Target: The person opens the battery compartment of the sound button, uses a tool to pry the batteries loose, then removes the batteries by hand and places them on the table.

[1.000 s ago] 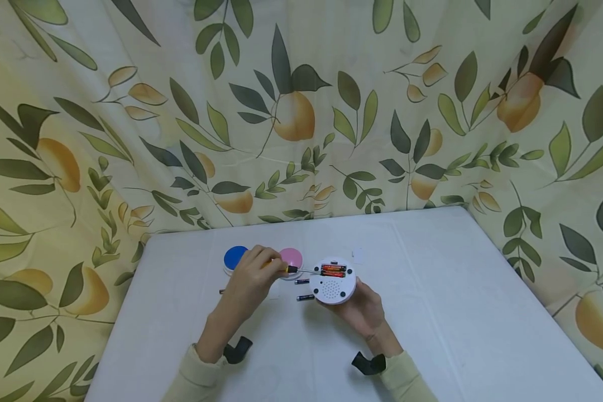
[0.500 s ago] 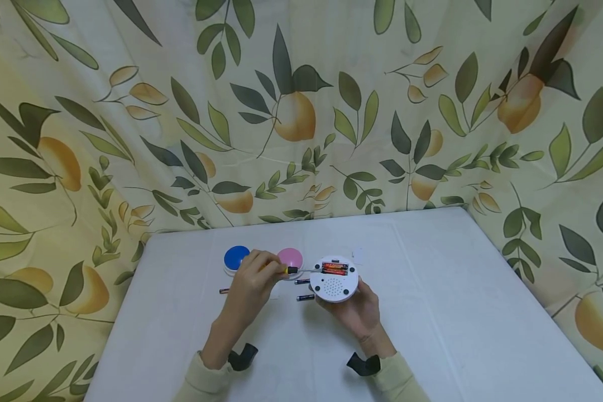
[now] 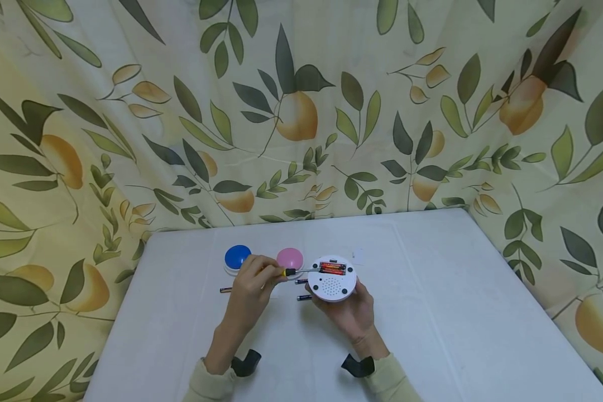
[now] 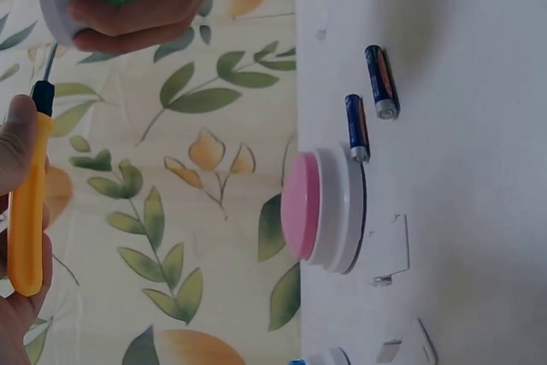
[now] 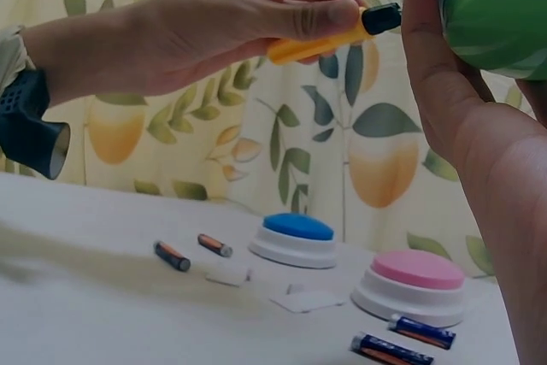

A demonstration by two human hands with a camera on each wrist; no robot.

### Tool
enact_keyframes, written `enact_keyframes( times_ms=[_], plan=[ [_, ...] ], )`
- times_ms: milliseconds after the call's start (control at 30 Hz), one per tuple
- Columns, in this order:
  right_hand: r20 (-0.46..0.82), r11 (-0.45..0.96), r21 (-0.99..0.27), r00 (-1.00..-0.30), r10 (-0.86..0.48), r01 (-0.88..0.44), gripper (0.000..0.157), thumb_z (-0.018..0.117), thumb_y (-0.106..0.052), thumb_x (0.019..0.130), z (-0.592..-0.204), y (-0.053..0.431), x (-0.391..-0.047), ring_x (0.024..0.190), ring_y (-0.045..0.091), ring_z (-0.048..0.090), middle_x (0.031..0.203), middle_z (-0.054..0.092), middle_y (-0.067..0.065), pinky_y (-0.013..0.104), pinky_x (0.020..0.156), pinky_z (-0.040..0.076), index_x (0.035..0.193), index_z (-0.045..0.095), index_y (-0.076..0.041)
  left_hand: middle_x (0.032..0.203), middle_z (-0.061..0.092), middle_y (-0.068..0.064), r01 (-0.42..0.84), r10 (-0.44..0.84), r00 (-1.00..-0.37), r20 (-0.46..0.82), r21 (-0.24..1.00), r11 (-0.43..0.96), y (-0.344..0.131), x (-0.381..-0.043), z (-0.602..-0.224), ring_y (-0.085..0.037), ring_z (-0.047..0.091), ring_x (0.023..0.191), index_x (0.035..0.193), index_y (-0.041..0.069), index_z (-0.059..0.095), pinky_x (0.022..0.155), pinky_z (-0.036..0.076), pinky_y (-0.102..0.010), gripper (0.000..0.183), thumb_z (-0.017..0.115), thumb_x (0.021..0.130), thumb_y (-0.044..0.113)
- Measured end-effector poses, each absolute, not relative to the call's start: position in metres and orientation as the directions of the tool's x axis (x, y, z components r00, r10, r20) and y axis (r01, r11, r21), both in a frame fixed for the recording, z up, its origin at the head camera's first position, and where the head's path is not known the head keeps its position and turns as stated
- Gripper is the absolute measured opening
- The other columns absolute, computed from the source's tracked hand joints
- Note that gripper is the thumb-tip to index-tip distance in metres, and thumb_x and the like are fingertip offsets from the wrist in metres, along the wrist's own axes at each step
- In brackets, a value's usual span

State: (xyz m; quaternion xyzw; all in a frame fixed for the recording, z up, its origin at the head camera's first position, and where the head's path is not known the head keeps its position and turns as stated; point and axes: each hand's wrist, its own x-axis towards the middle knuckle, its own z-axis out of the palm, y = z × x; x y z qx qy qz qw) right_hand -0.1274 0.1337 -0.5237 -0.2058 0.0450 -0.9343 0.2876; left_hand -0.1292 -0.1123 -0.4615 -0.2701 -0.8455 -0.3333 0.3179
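Note:
My left hand point(image 3: 251, 285) grips a screwdriver point(image 4: 27, 203) by its yellow handle, with the shaft pointing right. Its tip meets the left end of the battery compartment in a round white push button point(image 3: 331, 288); whether it touches a battery or the case I cannot tell. Red batteries point(image 3: 333, 268) lie side by side in that compartment. My right hand point(image 3: 354, 315) holds the button from below, fingers around its side, underside turned up. In the right wrist view its green dome point(image 5: 500, 19) faces downward.
On the white table point(image 3: 432, 312) behind my hands stand a blue-topped button point(image 3: 238, 257) and a pink-topped button point(image 3: 290, 258). Loose dark blue batteries point(image 5: 393, 350) lie near the pink one. More batteries point(image 5: 172, 256) and thin white pieces point(image 5: 308, 300) lie near the blue one. A patterned curtain point(image 3: 301, 178) hangs behind.
Both forearms have drawn slightly closer together. The push button has shifted a little but stays in my right hand, and the screwdriver tip remains at the compartment's left end.

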Motion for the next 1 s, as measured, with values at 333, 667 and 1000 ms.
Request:
enact_keyframes(
  times_ms=[333,667,1000],
  plan=[
    [0.367,-0.809,-0.192,-0.724,-0.584,0.555,0.051,0.049,-0.034,0.107,-0.528,0.124,-0.126,0.145,0.043,0.047,0.161,0.045,0.013,0.045,0.122,0.041,0.156,0.046,-0.023,0.101,0.072,-0.001,0.692,0.25,-0.638,0.728,0.401,0.6,-0.107,-0.129,-0.468,-0.018,0.062,0.102,0.102,0.011,0.08,0.084,0.057,-0.022,0.021,0.087,0.082,0.012],
    [0.377,-0.804,-0.227,-0.712,-0.592,0.549,0.053,0.047,-0.034,0.108,-0.529,0.129,-0.129,0.147,0.04,0.047,0.162,0.043,0.013,0.045,0.122,0.04,0.159,0.04,-0.022,0.102,0.072,-0.001,0.684,0.318,-0.61,0.726,0.279,0.674,-0.12,-0.128,-0.449,-0.019,0.063,0.104,0.103,0.011,0.078,0.084,0.054,-0.033,0.022,0.086,0.083,0.017],
    [0.345,-0.783,-0.267,-0.703,-0.622,0.562,0.049,0.049,-0.03,0.108,-0.526,0.138,-0.129,0.146,0.037,0.049,0.161,0.046,0.012,0.047,0.123,0.04,0.157,0.046,-0.027,0.098,0.074,-0.002,0.716,0.444,-0.542,0.713,0.116,0.688,-0.134,-0.134,-0.426,-0.021,0.064,0.099,0.1,0.012,0.078,0.083,0.057,-0.036,0.022,0.087,0.081,0.016]
  ],
)
